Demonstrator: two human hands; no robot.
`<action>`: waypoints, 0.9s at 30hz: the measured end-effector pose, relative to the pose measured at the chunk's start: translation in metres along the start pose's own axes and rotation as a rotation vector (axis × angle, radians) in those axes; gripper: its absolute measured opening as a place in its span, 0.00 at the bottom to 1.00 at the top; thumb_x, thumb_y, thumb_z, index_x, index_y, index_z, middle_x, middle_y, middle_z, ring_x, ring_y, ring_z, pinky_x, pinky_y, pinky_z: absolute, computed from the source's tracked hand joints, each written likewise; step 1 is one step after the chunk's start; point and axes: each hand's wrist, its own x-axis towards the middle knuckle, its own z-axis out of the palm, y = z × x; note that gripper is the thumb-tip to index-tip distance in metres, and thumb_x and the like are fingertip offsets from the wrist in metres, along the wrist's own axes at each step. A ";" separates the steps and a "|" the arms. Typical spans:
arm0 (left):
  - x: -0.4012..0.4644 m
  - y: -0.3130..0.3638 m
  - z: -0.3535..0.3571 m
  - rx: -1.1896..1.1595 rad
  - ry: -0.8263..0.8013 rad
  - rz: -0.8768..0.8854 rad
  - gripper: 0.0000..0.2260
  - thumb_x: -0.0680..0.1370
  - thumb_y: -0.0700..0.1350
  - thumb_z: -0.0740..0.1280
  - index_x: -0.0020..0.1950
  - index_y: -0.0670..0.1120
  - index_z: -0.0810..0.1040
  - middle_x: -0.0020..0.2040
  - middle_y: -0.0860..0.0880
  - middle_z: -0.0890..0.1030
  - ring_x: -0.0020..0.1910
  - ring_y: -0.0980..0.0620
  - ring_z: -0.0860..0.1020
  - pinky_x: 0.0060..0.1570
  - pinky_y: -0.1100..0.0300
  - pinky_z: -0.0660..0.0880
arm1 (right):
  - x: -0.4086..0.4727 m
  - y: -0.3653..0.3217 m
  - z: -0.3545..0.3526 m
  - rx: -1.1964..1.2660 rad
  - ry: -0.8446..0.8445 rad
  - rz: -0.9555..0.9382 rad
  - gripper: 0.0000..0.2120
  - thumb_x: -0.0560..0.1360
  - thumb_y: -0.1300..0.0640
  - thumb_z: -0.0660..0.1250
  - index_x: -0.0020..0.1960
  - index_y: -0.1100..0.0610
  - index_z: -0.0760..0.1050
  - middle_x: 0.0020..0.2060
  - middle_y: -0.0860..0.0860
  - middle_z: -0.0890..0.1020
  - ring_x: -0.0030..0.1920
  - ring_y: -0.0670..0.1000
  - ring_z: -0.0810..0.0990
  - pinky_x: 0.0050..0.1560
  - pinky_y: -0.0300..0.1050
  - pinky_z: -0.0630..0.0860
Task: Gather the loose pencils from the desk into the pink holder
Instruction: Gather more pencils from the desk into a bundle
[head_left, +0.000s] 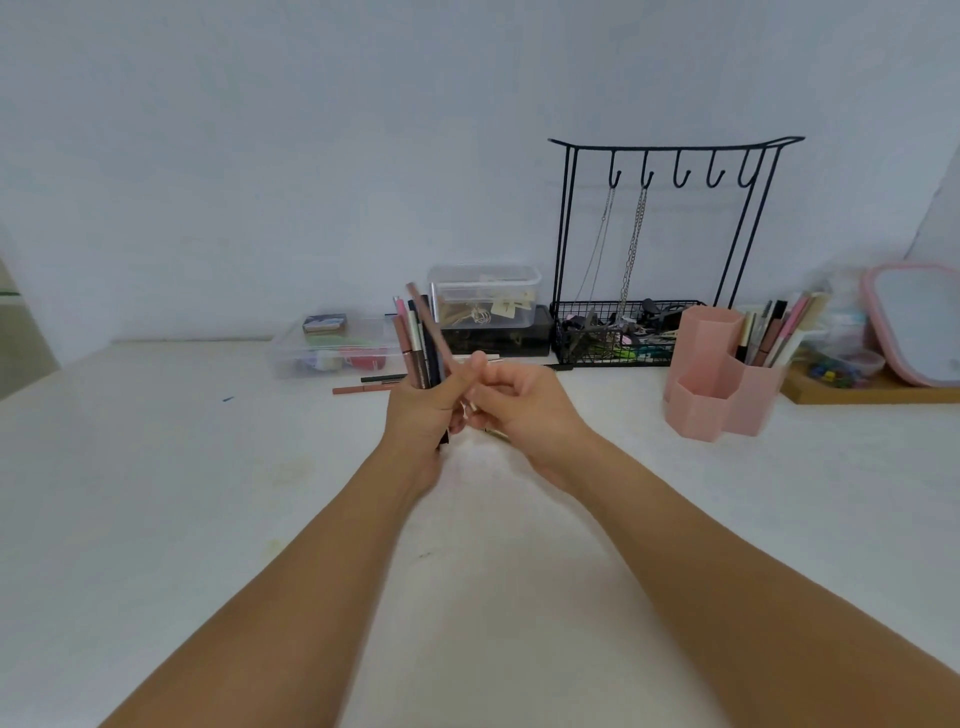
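A: Which step is in hand?

B: Collecting, it would seem. A bundle of pencils (418, 343) is gripped upright in the left hand (423, 415), fingers clenched round it. The right hand (519, 410) is curled against the bundle; something thin appears pinched, though this cannot be told surely.

A: What is left?

B: Two loose pencils (371, 384) are seen on the desk (156, 493) just beyond the hands. The pink holder (719, 374) stands at far right, already partly filled. A reach forward, then a carry rightward, is likely called for.

A: Any writing?

B: None can be read.
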 end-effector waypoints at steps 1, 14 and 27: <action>0.000 -0.002 0.000 0.002 0.008 -0.006 0.18 0.60 0.55 0.84 0.37 0.48 0.80 0.33 0.46 0.80 0.33 0.48 0.75 0.32 0.58 0.70 | -0.001 0.003 0.004 -0.036 0.004 -0.022 0.07 0.79 0.67 0.66 0.54 0.68 0.81 0.37 0.57 0.82 0.36 0.50 0.82 0.41 0.38 0.79; 0.032 -0.007 -0.034 0.102 0.312 0.051 0.10 0.78 0.53 0.73 0.46 0.46 0.79 0.26 0.54 0.78 0.30 0.54 0.78 0.38 0.56 0.76 | 0.077 0.003 -0.026 -1.180 -0.061 -0.098 0.15 0.80 0.50 0.64 0.64 0.54 0.77 0.63 0.51 0.79 0.63 0.52 0.76 0.62 0.49 0.73; 0.043 -0.018 -0.035 0.177 0.353 0.111 0.11 0.78 0.54 0.73 0.50 0.47 0.81 0.33 0.50 0.81 0.31 0.53 0.78 0.39 0.55 0.76 | 0.161 0.052 0.015 -1.483 -0.220 0.047 0.32 0.81 0.36 0.49 0.74 0.59 0.65 0.70 0.60 0.67 0.69 0.61 0.67 0.67 0.60 0.69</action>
